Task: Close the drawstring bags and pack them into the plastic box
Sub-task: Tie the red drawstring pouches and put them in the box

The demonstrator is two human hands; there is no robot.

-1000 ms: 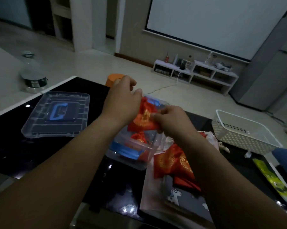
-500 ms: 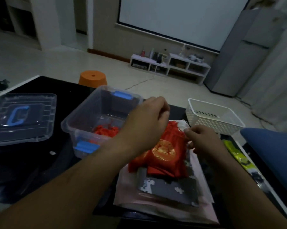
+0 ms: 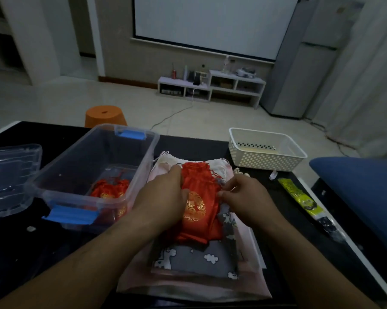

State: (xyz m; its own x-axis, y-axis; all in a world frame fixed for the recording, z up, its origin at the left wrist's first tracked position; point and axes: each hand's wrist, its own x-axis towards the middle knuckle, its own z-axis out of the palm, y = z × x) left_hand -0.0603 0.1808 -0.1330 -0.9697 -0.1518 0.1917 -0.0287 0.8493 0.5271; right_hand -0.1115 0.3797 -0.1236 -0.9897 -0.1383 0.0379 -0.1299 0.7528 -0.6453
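Note:
A red drawstring bag (image 3: pixel 198 204) with a gold emblem lies on top of a pile of bags in the middle of the black table. My left hand (image 3: pixel 163 197) grips its left side near the neck. My right hand (image 3: pixel 243 197) pinches its right edge by the drawstring. Under it lie a grey bag with white animals (image 3: pixel 194 259) and pink and white bags (image 3: pixel 210 284). The clear plastic box (image 3: pixel 61 188) with blue latches stands open to the left, and a closed red bag (image 3: pixel 109 190) lies inside it.
The box's clear lid (image 3: pixel 9 179) lies at the far left. A white perforated basket (image 3: pixel 266 150) stands at the back right. A yellow-green packet (image 3: pixel 299 197) lies by the right table edge, beside a blue cushion (image 3: pixel 362 197). An orange stool (image 3: pixel 104 115) stands beyond the table.
A red bag held over the box a second ago now lies in it. Both hands moved right to the pile and took hold of another red bag, now pressed lower.

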